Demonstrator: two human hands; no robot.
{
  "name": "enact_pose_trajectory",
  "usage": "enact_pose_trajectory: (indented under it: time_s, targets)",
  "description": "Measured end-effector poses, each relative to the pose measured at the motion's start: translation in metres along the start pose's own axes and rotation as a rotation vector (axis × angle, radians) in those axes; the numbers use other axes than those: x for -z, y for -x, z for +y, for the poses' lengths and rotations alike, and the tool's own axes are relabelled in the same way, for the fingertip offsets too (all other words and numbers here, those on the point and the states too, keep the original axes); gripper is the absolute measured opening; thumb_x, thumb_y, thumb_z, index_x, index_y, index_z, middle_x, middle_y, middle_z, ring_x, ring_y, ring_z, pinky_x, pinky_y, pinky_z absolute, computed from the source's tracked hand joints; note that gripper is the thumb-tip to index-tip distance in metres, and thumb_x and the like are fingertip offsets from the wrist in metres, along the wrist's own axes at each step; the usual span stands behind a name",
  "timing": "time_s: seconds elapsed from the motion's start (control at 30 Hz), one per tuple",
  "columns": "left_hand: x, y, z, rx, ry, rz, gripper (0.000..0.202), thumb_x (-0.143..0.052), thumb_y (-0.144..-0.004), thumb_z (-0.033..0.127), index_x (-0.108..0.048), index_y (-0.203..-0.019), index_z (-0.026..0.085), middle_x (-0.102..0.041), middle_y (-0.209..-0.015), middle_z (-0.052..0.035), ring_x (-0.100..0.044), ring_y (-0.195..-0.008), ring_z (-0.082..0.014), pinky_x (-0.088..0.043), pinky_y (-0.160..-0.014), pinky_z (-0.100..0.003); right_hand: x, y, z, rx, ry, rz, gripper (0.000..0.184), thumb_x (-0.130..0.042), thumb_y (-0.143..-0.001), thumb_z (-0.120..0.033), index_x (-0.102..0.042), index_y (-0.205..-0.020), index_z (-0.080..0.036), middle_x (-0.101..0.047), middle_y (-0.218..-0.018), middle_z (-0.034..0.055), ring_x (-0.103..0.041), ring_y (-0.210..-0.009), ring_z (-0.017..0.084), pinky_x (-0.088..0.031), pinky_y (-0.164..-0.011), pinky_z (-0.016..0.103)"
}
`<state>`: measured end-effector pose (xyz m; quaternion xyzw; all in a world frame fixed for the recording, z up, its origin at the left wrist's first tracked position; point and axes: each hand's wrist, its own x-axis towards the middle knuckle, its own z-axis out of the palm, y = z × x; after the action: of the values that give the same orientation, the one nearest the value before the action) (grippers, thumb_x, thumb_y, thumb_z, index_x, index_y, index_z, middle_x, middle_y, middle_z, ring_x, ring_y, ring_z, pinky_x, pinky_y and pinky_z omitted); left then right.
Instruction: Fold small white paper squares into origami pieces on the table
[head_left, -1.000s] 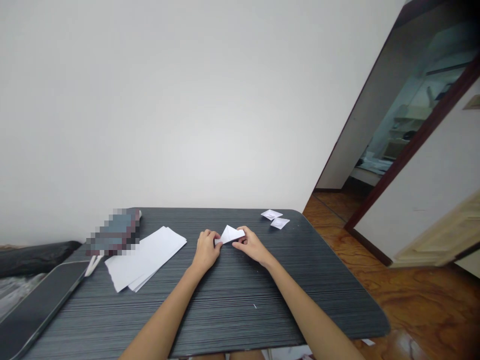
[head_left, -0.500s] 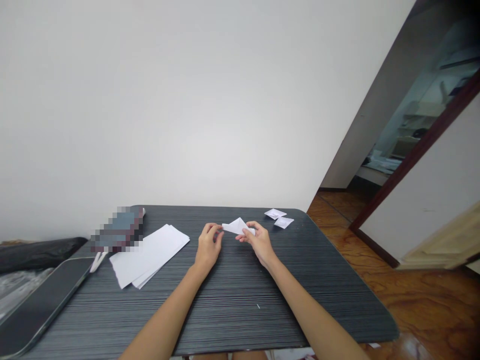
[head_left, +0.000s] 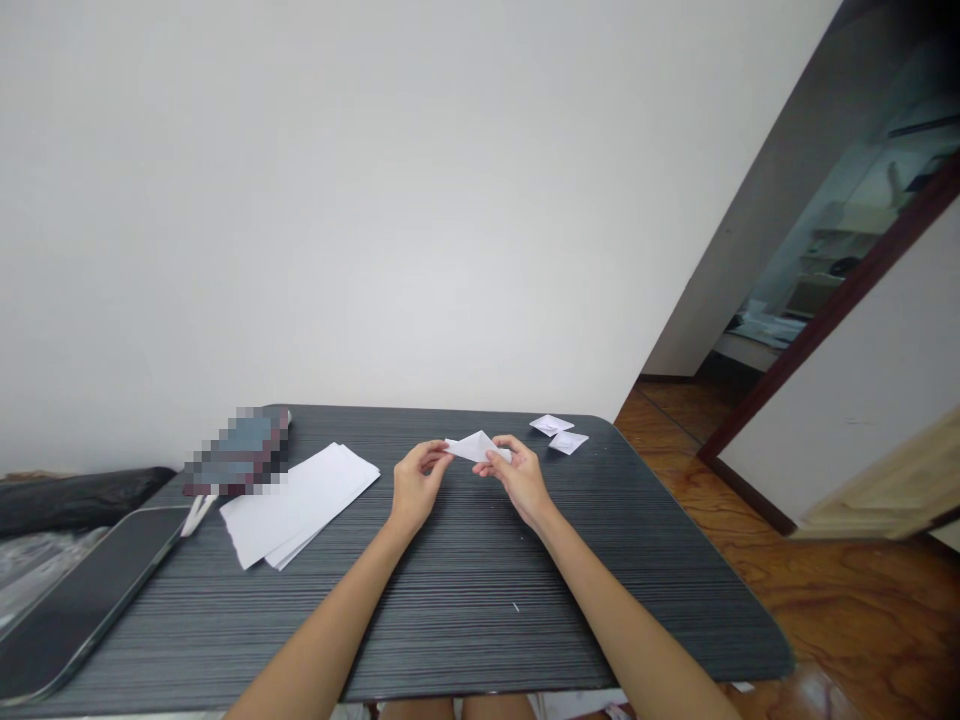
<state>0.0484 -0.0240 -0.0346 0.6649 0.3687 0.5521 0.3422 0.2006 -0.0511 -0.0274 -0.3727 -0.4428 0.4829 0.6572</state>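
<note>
A small folded paper boat, white with a pointed peak in the middle, is held between my two hands above the dark table. Thumb and fingers of my left hand pinch its left tip. My right hand grips the other end, thumb in front and fingers behind, hiding part of that side. Two more folded paper boats rest close together at the table's back right.
Left of my hands lies a stack of white paper sheets, partly under a blurred-out object. A dark rounded panel stands at the left edge. A tiny white scrap lies near the front. The wall rises behind the table.
My left thumb and fingers have closed on the boat's left tip, where they were just beside it before. My right hand keeps its grip, and the view has shifted slightly.
</note>
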Motion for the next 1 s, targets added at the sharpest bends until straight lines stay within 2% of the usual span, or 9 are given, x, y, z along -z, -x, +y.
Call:
enact_pose_trajectory:
  time_s: [0.3,0.57,0.67,0.8,1.0]
  targets:
    - [0.001,0.000,-0.004,-0.040,-0.046,0.055,0.020,-0.055,-0.071,0.029,-0.055,-0.085,0.015,-0.061,-0.078,-0.0049,-0.060,-0.066,-0.0142,-0.049,-0.066,-0.028,0.001,-0.001,0.000,0.012,-0.027,-0.005,0.025,-0.064,-0.065,-0.025,-0.047,-0.080,-0.015,-0.064,-0.059,0.0012,-0.062,-0.054,0.014,-0.049,-0.051,0.022]
    - [0.001,-0.001,0.002,-0.053,-0.017,0.007,0.017,-0.058,-0.068,0.029,-0.056,-0.079,0.015,-0.059,-0.077,-0.0031,-0.055,-0.067,-0.0123,-0.046,-0.066,-0.026,0.001,-0.002,0.003,0.017,-0.019,0.014,0.023,-0.063,-0.065,-0.025,-0.049,-0.080,-0.015,-0.065,-0.058,0.0016,-0.063,-0.055,0.014,-0.049,-0.053,0.023]
    - [0.000,-0.002,0.001,-0.009,0.062,0.004,0.018,-0.059,-0.068,0.028,-0.056,-0.078,0.014,-0.058,-0.077,-0.0029,-0.056,-0.067,-0.0122,-0.045,-0.067,-0.025,0.001,-0.002,0.003,0.016,-0.016,0.020,0.022,-0.064,-0.065,-0.026,-0.052,-0.080,-0.014,-0.065,-0.059,0.0018,-0.063,-0.055,0.014,-0.049,-0.054,0.024]
    - [0.000,-0.005,0.002,0.077,0.260,-0.028,0.020,-0.055,-0.071,0.028,-0.054,-0.086,0.014,-0.058,-0.078,-0.0039,-0.059,-0.066,-0.0139,-0.045,-0.058,-0.024,0.002,-0.003,0.000,0.030,-0.020,0.023,0.023,-0.064,-0.064,-0.027,-0.054,-0.080,-0.013,-0.065,-0.061,0.0027,-0.063,-0.056,0.015,-0.050,-0.056,0.026]
    - [0.001,-0.003,0.011,-0.071,0.178,-0.035,0.019,-0.051,-0.074,0.025,-0.059,-0.089,0.016,-0.055,-0.093,-0.0067,-0.058,-0.073,-0.0147,-0.046,-0.055,-0.023,0.004,-0.003,-0.004,0.043,-0.040,0.068,0.024,-0.065,-0.064,-0.027,-0.053,-0.081,-0.014,-0.065,-0.063,0.0027,-0.063,-0.058,0.016,-0.050,-0.056,0.025]
